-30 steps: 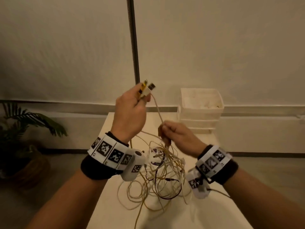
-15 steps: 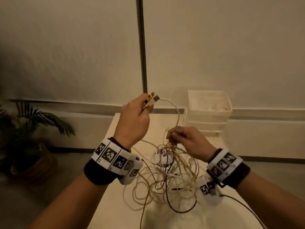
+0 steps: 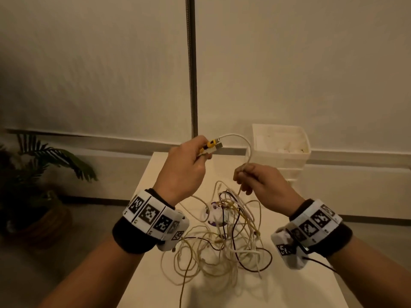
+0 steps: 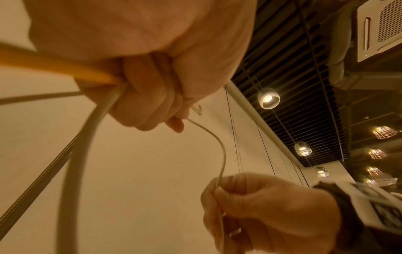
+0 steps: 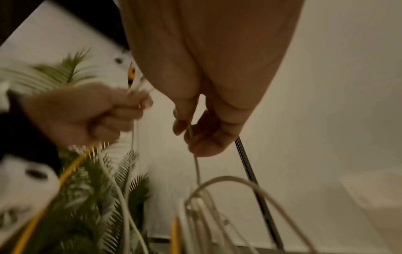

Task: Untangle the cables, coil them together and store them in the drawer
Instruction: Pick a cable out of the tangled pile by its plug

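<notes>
Left hand (image 3: 184,167) is gripping two plugs (image 3: 211,146) mid-frame; right hand (image 3: 260,181) is pinching the white cable (image 3: 245,141) above the tangle (image 3: 222,241); no writing is legible.

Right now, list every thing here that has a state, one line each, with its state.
left hand: raised, gripping two plug ends, one yellow, one white.
right hand: raised, pinching the white cable.
white cable: arcs between both hands, slack.
cable tangle: still knotted, partly lifted, the rest on the table.
drawer unit: top drawer looks open, holding pale contents.
</notes>
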Demonstrator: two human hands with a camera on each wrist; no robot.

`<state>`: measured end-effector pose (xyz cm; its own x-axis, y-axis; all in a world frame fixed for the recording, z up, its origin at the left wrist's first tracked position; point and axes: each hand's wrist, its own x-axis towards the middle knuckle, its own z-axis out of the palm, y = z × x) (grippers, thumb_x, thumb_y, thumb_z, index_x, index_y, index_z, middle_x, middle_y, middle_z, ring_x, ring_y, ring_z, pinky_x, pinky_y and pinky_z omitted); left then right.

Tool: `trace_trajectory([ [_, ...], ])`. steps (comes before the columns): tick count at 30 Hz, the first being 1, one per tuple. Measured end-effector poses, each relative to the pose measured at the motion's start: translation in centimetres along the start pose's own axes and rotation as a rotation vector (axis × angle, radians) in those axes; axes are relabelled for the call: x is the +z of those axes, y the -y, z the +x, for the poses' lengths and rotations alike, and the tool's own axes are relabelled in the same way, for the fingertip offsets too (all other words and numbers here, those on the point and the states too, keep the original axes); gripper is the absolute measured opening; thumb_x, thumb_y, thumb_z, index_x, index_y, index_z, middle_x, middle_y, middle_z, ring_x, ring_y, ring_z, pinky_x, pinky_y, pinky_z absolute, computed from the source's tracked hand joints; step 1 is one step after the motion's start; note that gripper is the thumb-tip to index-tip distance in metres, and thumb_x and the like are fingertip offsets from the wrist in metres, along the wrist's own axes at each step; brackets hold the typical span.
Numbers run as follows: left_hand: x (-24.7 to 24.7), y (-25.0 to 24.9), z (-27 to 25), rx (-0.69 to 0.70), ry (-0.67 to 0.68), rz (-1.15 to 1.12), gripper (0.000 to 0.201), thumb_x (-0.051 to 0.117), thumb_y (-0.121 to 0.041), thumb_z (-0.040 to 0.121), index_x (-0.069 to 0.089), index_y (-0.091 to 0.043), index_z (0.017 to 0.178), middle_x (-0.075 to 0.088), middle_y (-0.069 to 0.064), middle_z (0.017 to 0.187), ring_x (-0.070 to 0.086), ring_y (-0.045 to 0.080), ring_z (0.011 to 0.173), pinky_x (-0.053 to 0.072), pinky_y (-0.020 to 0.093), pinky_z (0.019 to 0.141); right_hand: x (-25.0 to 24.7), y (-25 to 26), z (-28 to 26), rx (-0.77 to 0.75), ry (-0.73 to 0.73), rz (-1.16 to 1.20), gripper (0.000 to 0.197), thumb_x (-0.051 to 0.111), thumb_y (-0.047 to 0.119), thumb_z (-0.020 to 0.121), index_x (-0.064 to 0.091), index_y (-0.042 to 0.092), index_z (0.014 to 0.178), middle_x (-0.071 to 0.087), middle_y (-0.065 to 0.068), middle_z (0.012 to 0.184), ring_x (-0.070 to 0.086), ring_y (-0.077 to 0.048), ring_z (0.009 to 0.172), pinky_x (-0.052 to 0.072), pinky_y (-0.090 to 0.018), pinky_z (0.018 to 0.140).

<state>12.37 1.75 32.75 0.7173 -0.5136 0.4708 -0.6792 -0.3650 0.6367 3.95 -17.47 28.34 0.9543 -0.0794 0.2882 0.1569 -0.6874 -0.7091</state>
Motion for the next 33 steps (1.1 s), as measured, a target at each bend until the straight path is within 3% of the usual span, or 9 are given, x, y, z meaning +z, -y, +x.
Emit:
trace_trajectory([
  [3,1.2,0.6,-0.6,-0.046,0.182,0.048,0.008,0.061,-0.023,0.093,0.056,-0.028,0.092,0.058,-0.007,0.064,0.048,0.006,0.052,0.031,0.024,0.048,-0.6,0.4,0.1,-0.025,-0.007,-0.038,0.017,0.047,0.011,0.098,0.061,0.017,0.090,0.066,-0.003,0.078,0.061,-0.014,0.064,0.053,-0.028,0.062],
  [6,2.2,0.8,-1.0,-0.074,0.238,0.087,0.008,0.062,-0.024,0.093,0.057,-0.029,0.096,0.060,-0.006,0.068,0.052,0.008,0.057,0.032,0.024,0.048,-0.7,0.3,0.0,-0.050,-0.007,-0.103,0.016,0.041,0.008,0.100,0.053,0.016,0.094,0.065,0.000,0.077,0.062,-0.011,0.066,0.053,-0.023,0.060],
  [8,2.6,0.8,-0.9,-0.089,0.262,0.124,0.008,0.061,-0.026,0.093,0.059,-0.028,0.101,0.061,-0.007,0.075,0.055,0.012,0.068,0.037,0.026,0.055,-0.8,0.3,-0.2,-0.061,-0.003,-0.122,0.021,0.038,0.004,0.100,0.049,0.020,0.094,0.064,0.001,0.077,0.063,-0.011,0.068,0.054,-0.022,0.059],
  [13,3.8,1.2,-1.0,-0.129,0.393,0.063,0.030,0.062,-0.022,0.091,0.062,-0.034,0.118,0.073,-0.003,0.099,0.067,0.013,0.090,0.054,0.031,0.080,-1.1,1.8,-0.7,-0.034,-0.032,0.069,0.016,0.037,0.016,0.102,0.049,0.020,0.092,0.065,-0.008,0.077,0.068,-0.019,0.066,0.059,-0.037,0.054],
  [16,3.9,1.4,-0.9,-0.135,0.449,-0.018,0.025,0.066,-0.023,0.089,0.068,-0.033,0.112,0.074,-0.005,0.100,0.068,0.011,0.092,0.055,0.034,0.086,-1.5,2.3,-0.9,-0.004,-0.051,0.193,0.016,0.036,0.020,0.101,0.050,0.014,0.095,0.065,-0.012,0.079,0.069,-0.025,0.068,0.060,-0.041,0.056],
  [20,3.9,1.4,-0.5,-0.123,0.534,-0.019,0.014,0.072,-0.025,0.085,0.071,-0.031,0.098,0.074,-0.005,0.091,0.068,0.010,0.085,0.055,0.032,0.080,-1.6,2.4,-1.1,0.054,-0.088,0.353,0.019,0.034,0.020,0.102,0.048,0.009,0.096,0.064,-0.018,0.078,0.067,-0.036,0.067,0.060,-0.044,0.057],
  [23,4.0,1.2,-0.5,-0.101,0.553,-0.014,0.011,0.074,-0.024,0.084,0.066,-0.031,0.084,0.072,-0.005,0.081,0.066,0.007,0.074,0.048,0.018,0.065,-1.8,2.3,-1.0,0.133,-0.135,0.487,0.022,0.033,0.019,0.103,0.046,0.002,0.100,0.063,-0.021,0.076,0.065,-0.041,0.065,0.059,-0.049,0.057],
  [29,4.6,1.8,-0.6,-0.068,0.546,0.102,0.008,0.071,-0.026,0.086,0.064,-0.023,0.085,0.065,-0.004,0.076,0.058,0.015,0.072,0.042,0.027,0.062,-2.3,0.9,-0.5,0.243,-0.365,0.498,0.022,0.032,0.017,0.104,0.049,0.009,0.093,0.059,-0.020,0.072,0.061,-0.036,0.061,0.059,-0.045,0.053],
  [33,4.6,2.3,-0.7,-0.114,0.500,0.124,0.007,0.071,-0.027,0.087,0.066,-0.026,0.092,0.063,-0.006,0.077,0.057,0.015,0.071,0.038,0.022,0.057,-2.7,0.4,-0.4,0.239,-0.386,0.441,0.023,0.035,0.015,0.104,0.053,0.012,0.091,0.061,-0.020,0.072,0.062,-0.034,0.062,0.059,-0.042,0.054],
])
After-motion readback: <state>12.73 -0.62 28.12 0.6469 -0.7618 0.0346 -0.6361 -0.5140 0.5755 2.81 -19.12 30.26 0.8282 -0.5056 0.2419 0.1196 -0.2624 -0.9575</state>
